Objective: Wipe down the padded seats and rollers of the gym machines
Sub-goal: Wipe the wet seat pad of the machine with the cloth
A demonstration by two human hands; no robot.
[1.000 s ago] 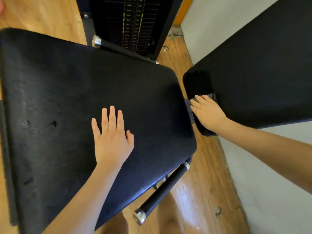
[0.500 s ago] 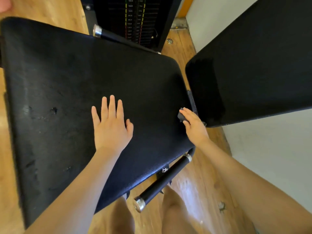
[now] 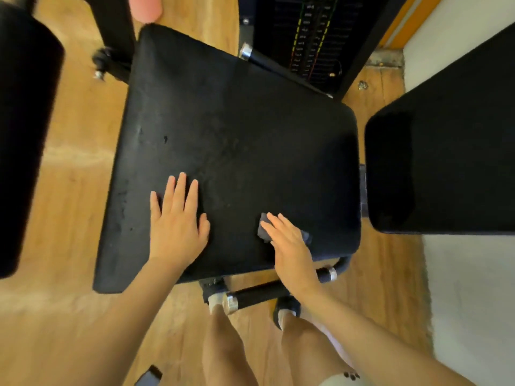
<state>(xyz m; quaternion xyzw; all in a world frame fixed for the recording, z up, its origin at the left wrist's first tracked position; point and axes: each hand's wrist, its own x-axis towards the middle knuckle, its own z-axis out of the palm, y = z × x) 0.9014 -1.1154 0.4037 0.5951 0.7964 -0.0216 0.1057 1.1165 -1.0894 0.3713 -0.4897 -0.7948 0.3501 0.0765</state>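
Right hand (image 3: 289, 240) off back pad (image 3: 446, 140) gap, now on seat pad (image 3: 237, 129) near front-right corner. Fingers flat, pressing small grey cloth (image 3: 263, 232) onto seat; no clenched grip, palm pins cloth. Left hand (image 3: 177, 221) unchanged: spread flat on seat, holds nothing, bracing. We read this as a switch from the back pad edge to seat wiping. Seat mostly unwiped, scuffs at left edge. Roller (image 3: 25, 135) at far left untouched by either hand. Handle bar (image 3: 259, 295) below seat front.
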